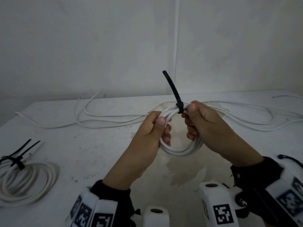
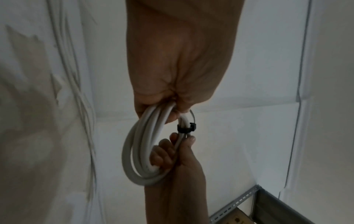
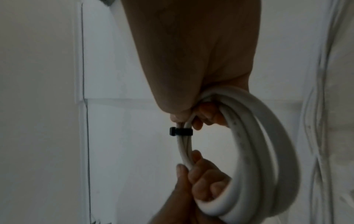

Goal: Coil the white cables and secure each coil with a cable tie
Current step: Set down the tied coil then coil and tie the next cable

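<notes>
A white cable coil (image 1: pixel 180 153) is held up over the table by both hands. My left hand (image 1: pixel 157 126) grips its left side, fingers curled through the loop. My right hand (image 1: pixel 195 115) pinches the top of the coil just right of a black cable tie (image 1: pixel 180 108), which is cinched round the strands with its tail sticking up. In the left wrist view the left hand (image 2: pixel 172 115) holds the coil (image 2: pixel 134 151) above the tie (image 2: pixel 186 128). In the right wrist view the right hand (image 3: pixel 189 118) sits just above the tie (image 3: pixel 181 131), and the coil (image 3: pixel 268 144) hangs to the right.
Tied white coils (image 1: pixel 27 179) with black ties lie at the table's left front. Loose white cables (image 1: pixel 106 118) sprawl along the back of the white table (image 1: pixel 82 145), from the left to the far right (image 1: pixel 262 117). A white wall stands right behind.
</notes>
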The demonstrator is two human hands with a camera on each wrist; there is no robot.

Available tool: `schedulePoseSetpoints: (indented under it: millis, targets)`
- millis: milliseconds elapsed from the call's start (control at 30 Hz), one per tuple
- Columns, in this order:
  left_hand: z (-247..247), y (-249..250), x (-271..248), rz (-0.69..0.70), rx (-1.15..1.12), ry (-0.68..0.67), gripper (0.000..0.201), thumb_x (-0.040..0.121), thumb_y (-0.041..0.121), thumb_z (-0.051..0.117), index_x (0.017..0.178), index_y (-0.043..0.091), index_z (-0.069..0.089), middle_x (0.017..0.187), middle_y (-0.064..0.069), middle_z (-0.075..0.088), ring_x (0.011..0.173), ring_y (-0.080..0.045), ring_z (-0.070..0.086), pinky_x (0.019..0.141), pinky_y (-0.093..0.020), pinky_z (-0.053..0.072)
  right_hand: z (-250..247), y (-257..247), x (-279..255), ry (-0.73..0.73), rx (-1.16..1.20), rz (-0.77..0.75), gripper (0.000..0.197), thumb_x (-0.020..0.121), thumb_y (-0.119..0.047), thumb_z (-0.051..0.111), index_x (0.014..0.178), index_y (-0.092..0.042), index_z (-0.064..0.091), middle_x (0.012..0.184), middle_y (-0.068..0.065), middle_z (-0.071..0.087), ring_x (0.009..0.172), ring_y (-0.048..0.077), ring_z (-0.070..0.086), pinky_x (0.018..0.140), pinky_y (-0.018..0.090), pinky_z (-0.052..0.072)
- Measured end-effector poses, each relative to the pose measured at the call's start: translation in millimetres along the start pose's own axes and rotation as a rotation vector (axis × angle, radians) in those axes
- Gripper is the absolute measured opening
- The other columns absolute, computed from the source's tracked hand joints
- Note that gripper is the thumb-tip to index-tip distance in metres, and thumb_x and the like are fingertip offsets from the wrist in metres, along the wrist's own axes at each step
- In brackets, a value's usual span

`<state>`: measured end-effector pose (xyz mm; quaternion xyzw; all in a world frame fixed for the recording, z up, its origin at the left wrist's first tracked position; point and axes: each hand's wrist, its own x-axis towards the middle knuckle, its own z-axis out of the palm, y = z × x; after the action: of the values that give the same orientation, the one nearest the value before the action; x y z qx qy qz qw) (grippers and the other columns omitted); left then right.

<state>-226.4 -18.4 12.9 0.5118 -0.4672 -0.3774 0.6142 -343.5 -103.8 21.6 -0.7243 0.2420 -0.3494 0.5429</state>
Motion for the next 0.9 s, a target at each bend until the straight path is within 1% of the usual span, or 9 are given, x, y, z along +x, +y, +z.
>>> schedulePoseSetpoints:
  millis: [133, 233, 300, 400, 467, 600, 700, 800, 900]
  targets:
    - [3, -3, 4, 0.028, -0.189, 0.146, 0.026, 0.099, 0.013, 0.03, 0.084, 0.014, 0.051, 0.061, 0.004, 0.045, 0.048, -0.003, 0.042, 0.053, -0.016, 0.041, -11, 1, -1, -0.027, 0.042, -0.014, 0.037, 0.081, -0.046, 0.035, 0.094, -0.021, 0.058, 0.07, -0.009, 0.059, 0.056, 0.006, 0.053, 0.062, 0.022, 0.046]
    - [-5, -3, 7, 0.069, -0.256, 0.219, 0.027, 0.1, 0.014, 0.028, 0.087, 0.013, 0.052, 0.056, 0.01, 0.049, 0.049, -0.003, 0.042, 0.052, -0.015, 0.041, -8, 1, -1, -0.116, 0.079, 0.018, 0.024, 0.091, -0.034, 0.035, 0.099, -0.026, 0.057, 0.075, -0.008, 0.066, 0.07, 0.009, 0.062, 0.069, 0.019, 0.053]
    - [-9, -2, 7, 0.073, -0.237, 0.209, 0.027, 0.099, 0.015, 0.03, 0.09, 0.014, 0.054, 0.056, 0.011, 0.052, 0.052, -0.002, 0.047, 0.055, -0.015, 0.045, -4, 1, 0, -0.098, 0.008, -0.012, 0.02, 0.095, -0.025, 0.036, 0.097, -0.027, 0.056, 0.071, -0.008, 0.066, 0.073, 0.011, 0.061, 0.075, 0.025, 0.053]
    - [-13, -2, 4, 0.146, 0.066, 0.195, 0.023, 0.097, 0.019, 0.036, 0.092, 0.024, 0.058, 0.061, 0.013, 0.06, 0.064, -0.002, 0.055, 0.07, -0.02, 0.049, -4, 0, 1, 0.01, -0.06, -0.055, 0.022, 0.097, -0.022, 0.037, 0.089, -0.026, 0.057, 0.063, -0.009, 0.062, 0.072, 0.02, 0.058, 0.083, 0.043, 0.051]
    - [-19, -1, 1, 0.211, 0.264, 0.177, 0.019, 0.094, 0.02, 0.043, 0.091, 0.029, 0.059, 0.066, 0.017, 0.063, 0.066, 0.002, 0.056, 0.071, -0.018, 0.048, -5, -1, 1, 0.035, -0.082, -0.052, 0.023, 0.097, -0.021, 0.037, 0.086, -0.025, 0.057, 0.061, -0.009, 0.061, 0.072, 0.025, 0.058, 0.084, 0.049, 0.05]
    - [-31, 1, -9, 0.19, 0.354, 0.187, 0.02, 0.092, 0.013, 0.05, 0.088, 0.029, 0.061, 0.063, 0.016, 0.063, 0.06, 0.002, 0.055, 0.058, -0.014, 0.047, 0, 0, -2, -0.056, -0.112, -0.01, 0.023, 0.097, -0.02, 0.039, 0.086, -0.023, 0.059, 0.06, -0.009, 0.063, 0.068, 0.018, 0.061, 0.077, 0.04, 0.054]
    - [-42, 4, -16, 0.203, 0.511, 0.186, 0.022, 0.094, 0.015, 0.047, 0.081, 0.027, 0.06, 0.063, 0.016, 0.061, 0.057, 0.0, 0.052, 0.057, -0.011, 0.043, 7, -1, -5, -0.145, -0.131, 0.037, 0.024, 0.097, -0.022, 0.039, 0.093, -0.012, 0.061, 0.067, -0.005, 0.066, 0.065, 0.007, 0.064, 0.07, 0.024, 0.057]
    - [-55, 7, -26, 0.201, 0.609, 0.194, 0.021, 0.095, 0.018, 0.045, 0.08, 0.025, 0.058, 0.064, 0.018, 0.06, 0.057, 0.0, 0.051, 0.061, -0.016, 0.042, 15, -6, -10, -0.256, -0.196, 0.07, 0.025, 0.096, -0.026, 0.039, 0.101, -0.017, 0.061, 0.082, -0.006, 0.068, 0.072, 0.001, 0.065, 0.072, 0.019, 0.056]
    - [-68, 10, -43, 0.168, 0.65, 0.185, 0.021, 0.095, 0.02, 0.046, 0.079, 0.028, 0.057, 0.063, 0.02, 0.06, 0.059, -0.001, 0.05, 0.063, -0.021, 0.042, 26, -11, -16, -0.305, -0.102, 0.095, 0.041, 0.092, -0.03, 0.043, 0.131, -0.036, 0.031, 0.099, -0.009, 0.067, 0.083, 0.001, 0.067, 0.075, 0.017, 0.054]
